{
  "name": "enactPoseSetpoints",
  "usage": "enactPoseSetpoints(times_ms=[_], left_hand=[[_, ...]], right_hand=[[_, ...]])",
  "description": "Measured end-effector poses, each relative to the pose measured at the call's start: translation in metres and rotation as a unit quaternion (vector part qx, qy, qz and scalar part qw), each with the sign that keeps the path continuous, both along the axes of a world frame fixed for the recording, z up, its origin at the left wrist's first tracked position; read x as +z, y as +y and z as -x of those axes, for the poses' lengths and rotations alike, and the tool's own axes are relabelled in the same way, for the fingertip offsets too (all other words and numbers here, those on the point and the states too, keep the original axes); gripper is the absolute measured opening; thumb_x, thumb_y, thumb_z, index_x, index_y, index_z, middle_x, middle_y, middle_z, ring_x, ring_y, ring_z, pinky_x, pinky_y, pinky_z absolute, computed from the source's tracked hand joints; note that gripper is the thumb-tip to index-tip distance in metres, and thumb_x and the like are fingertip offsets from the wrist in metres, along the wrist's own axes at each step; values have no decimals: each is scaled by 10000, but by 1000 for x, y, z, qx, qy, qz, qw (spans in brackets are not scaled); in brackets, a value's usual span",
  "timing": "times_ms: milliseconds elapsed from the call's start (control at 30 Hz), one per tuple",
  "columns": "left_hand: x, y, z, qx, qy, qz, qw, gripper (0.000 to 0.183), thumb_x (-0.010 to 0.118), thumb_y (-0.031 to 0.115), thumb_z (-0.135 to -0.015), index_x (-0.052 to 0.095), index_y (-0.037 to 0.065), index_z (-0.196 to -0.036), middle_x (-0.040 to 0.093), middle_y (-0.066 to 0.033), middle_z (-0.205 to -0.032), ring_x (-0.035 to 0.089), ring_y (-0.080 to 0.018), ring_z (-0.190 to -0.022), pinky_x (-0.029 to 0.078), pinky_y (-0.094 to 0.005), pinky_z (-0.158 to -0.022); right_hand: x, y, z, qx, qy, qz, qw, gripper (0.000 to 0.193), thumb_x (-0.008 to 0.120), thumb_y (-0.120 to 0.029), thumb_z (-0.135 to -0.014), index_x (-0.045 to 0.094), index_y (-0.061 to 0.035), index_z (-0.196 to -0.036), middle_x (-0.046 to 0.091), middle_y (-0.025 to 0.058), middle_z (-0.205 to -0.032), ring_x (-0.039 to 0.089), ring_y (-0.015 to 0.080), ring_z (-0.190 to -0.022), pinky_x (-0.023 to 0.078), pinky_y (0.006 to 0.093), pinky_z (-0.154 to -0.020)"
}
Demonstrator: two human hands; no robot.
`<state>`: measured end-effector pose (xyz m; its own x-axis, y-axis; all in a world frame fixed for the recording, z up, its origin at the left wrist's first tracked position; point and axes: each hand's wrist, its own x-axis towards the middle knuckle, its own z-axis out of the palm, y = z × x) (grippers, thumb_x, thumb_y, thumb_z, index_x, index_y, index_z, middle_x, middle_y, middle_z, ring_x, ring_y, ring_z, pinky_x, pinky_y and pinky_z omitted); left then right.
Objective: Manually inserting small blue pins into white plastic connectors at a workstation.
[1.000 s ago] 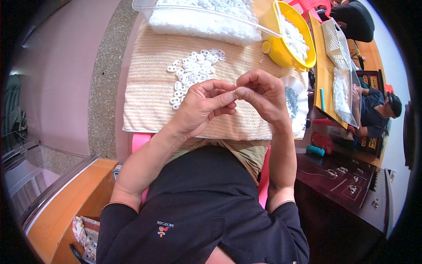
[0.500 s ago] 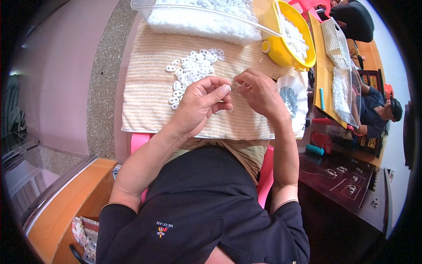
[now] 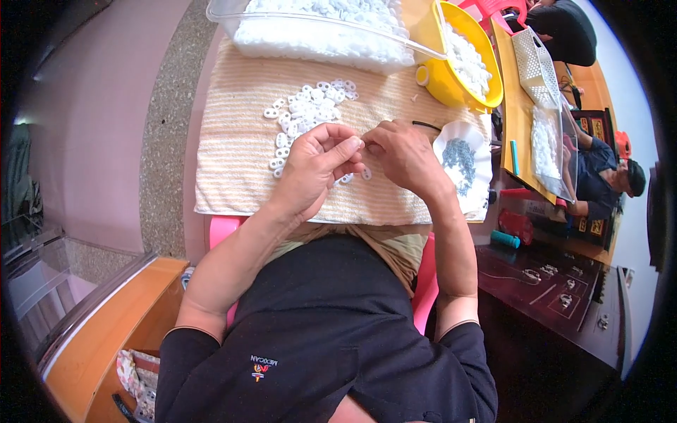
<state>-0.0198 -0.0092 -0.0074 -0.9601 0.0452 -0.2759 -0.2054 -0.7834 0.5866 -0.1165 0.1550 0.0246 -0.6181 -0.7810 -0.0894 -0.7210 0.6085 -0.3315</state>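
Small white plastic pieces with two holes (image 3: 310, 106) lie in a loose pile on the striped towel (image 3: 240, 155). My left hand (image 3: 317, 166) is closed in a pinch on one white plastic piece (image 3: 360, 143), mostly hidden by the fingers. My right hand (image 3: 409, 156) is closed too, its fingertips meeting the left ones at that piece; whatever it holds is too small to make out. Below the fingertips a few white pieces (image 3: 366, 173) rest on the towel. Beside my right hand is a fluted white dish (image 3: 481, 144) holding many tiny grey metal parts (image 3: 462, 156) and some white bits.
A clear bin (image 3: 317, 53) full of white pieces stands at the far side, with a yellow basin (image 3: 441, 77) to its right. A thin dark rod (image 3: 427, 125) shows behind my right hand. Another person (image 3: 603, 176) sits at a wooden table (image 3: 518, 134) on the right.
My right hand has moved slightly left, and its fingertips now meet the left hand's. More of the fluted dish and the dark rod shows. White pieces below the fingers are more visible.
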Motion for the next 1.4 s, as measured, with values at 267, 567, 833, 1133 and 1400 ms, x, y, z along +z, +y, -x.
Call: enactPoseSetpoints(times_ms=[267,567,833,1133,1400], left_hand=[[2,-1,-2,3,-17,-3,1000,205,616,71,-903,598,-3,-1093,648,-71,-885,648,-142,-784,570,-279,-761],[0,4,-3,-19,-11,-6,1000,204,605,50,-905,597,-9,-1100,664,-98,-930,664,-157,-833,571,-290,-783],[-2,5,-4,-30,-6,9,999,187,606,54,-905,598,-1,-1084,666,-94,-952,665,-151,-856,571,-293,-805],[0,6,-4,-31,-9,18,999,190,596,39,-906,594,-17,-1088,665,-104,-967,670,-156,-852,571,-291,-807],[0,7,-6,-30,-22,23,999,179,600,28,-897,604,-23,-1069,666,-110,-963,674,-164,-844,571,-284,-800]], right_hand=[[-6,9,-16,-64,-41,184,980,155,635,16,-805,641,-18,-957,617,89,-800,620,216,-776,484,305,-672],[-19,9,-35,-226,-374,412,800,160,664,-46,-868,662,43,-1000,683,57,-848,631,95,-744,519,222,-673],[-31,11,-40,-235,-411,494,729,167,678,-58,-860,673,27,-1004,687,61,-879,634,97,-788,524,222,-710],[-34,12,-38,-194,-419,515,722,118,668,-15,-851,680,26,-961,666,72,-931,623,117,-822,507,227,-737],[-37,16,-38,-173,-418,509,732,117,664,2,-843,684,32,-954,658,100,-942,608,145,-870,490,243,-773]])
